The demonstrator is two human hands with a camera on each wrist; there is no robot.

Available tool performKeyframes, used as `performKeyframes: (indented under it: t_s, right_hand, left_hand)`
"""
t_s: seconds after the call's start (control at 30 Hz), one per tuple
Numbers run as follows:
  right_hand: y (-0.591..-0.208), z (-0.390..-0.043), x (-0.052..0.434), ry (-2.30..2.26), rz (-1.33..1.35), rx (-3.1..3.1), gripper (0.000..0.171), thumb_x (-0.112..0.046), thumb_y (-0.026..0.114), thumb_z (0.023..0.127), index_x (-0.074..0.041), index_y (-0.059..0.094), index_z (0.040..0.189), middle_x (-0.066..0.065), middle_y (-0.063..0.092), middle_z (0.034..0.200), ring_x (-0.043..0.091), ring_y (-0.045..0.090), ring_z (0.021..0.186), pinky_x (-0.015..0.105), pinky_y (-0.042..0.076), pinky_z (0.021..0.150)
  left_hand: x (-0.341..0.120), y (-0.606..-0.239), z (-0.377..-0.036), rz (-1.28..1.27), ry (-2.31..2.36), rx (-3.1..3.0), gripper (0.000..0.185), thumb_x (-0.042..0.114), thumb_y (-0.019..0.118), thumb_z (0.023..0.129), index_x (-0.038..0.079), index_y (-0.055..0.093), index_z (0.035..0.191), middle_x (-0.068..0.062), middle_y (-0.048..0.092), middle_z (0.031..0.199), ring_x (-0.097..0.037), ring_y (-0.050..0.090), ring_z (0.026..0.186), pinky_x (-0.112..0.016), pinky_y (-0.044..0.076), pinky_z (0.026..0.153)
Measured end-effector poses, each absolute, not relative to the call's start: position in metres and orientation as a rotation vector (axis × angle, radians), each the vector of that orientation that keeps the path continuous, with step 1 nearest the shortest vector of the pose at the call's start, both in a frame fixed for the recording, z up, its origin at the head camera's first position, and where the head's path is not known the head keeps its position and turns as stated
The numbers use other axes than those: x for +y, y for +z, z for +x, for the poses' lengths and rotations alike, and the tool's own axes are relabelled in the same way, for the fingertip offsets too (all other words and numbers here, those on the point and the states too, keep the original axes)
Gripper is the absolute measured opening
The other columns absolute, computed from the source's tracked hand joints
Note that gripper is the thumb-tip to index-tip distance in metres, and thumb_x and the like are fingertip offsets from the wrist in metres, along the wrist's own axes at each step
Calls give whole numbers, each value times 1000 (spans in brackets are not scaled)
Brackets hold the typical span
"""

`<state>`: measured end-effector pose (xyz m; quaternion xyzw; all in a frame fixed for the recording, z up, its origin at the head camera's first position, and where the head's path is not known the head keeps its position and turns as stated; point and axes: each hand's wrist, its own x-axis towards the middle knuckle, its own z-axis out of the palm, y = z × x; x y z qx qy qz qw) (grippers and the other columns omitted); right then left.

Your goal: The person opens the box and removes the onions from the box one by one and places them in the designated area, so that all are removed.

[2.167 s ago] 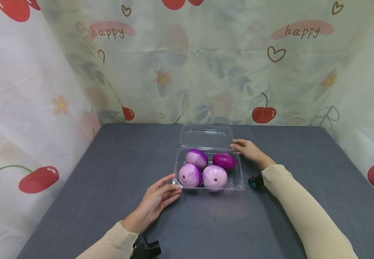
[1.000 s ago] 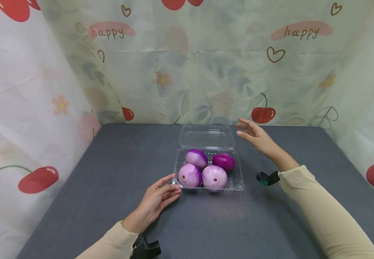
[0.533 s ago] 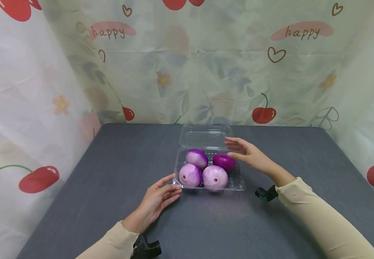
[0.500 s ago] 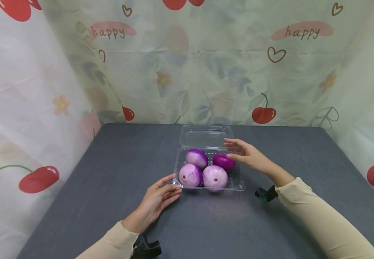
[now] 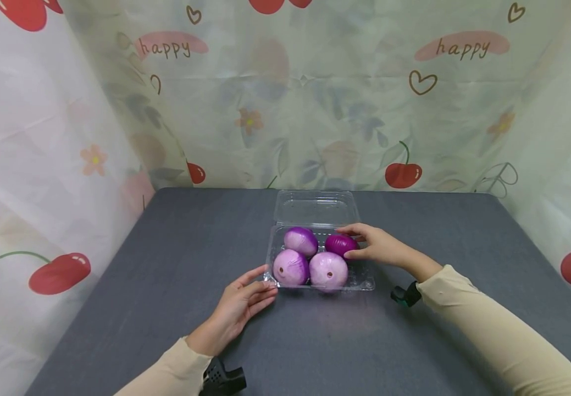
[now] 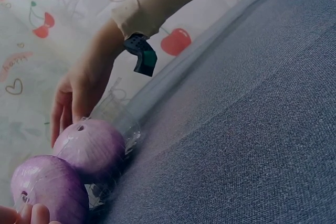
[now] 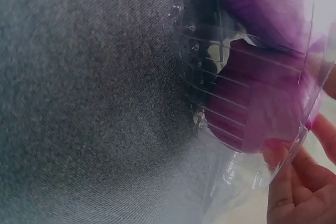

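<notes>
An open clear plastic container (image 5: 361, 275) on the table holds several purple onions. My right hand (image 5: 379, 245) reaches into it from the right and grips the dark purple onion (image 5: 337, 245), fingers behind and thumb in front. Through the clear wall, the right wrist view shows this onion (image 7: 247, 103) with the thumb beside it. Two pale onions, the front left one (image 5: 290, 268) and the front right one (image 5: 328, 269), face me. A two-toned onion (image 5: 300, 242) lies behind them. At the front left corner, my left hand (image 5: 238, 308) holds the container by its edge with its fingertips.
The container's lid (image 5: 317, 209) lies folded back near the table's far edge. A dark grey cloth covers the table (image 5: 176, 264). Printed curtains (image 5: 305, 110) rise behind and at both sides. Each wrist wears a small black camera, as on the left wrist camera (image 5: 223, 379).
My right hand left the lid's right side, lifted up and away, then came down over the container and took hold of the dark purple onion. The left hand has stayed at the corner.
</notes>
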<state>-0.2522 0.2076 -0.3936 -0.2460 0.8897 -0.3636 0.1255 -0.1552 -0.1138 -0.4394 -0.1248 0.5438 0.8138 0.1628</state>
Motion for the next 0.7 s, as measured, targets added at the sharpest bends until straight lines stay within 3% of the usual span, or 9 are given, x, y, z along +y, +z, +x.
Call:
performKeyframes:
  t_s: [0.33, 0.7]
  right_hand:
    - [-395, -257, 205, -854, -845, 2664, 64, -12, 80, 78, -6, 53, 136, 19, 52, 128, 34, 54, 114, 47, 54, 92]
    - [-390, -255, 202, -830, -858, 2692, 64, -13, 78, 80, -5, 52, 138, 18, 55, 128, 31, 59, 108, 46, 55, 89]
  left_hand:
    - [-114, -439, -155, -353, 2320, 1554, 49, 1, 61, 92, 7, 50, 139, -7, 73, 90, -16, 71, 85, -33, 59, 83]
    - [-115, -438, -154, -354, 2318, 1546, 50, 2, 61, 92, 6, 49, 140, -7, 73, 91, -16, 71, 86, -34, 58, 84]
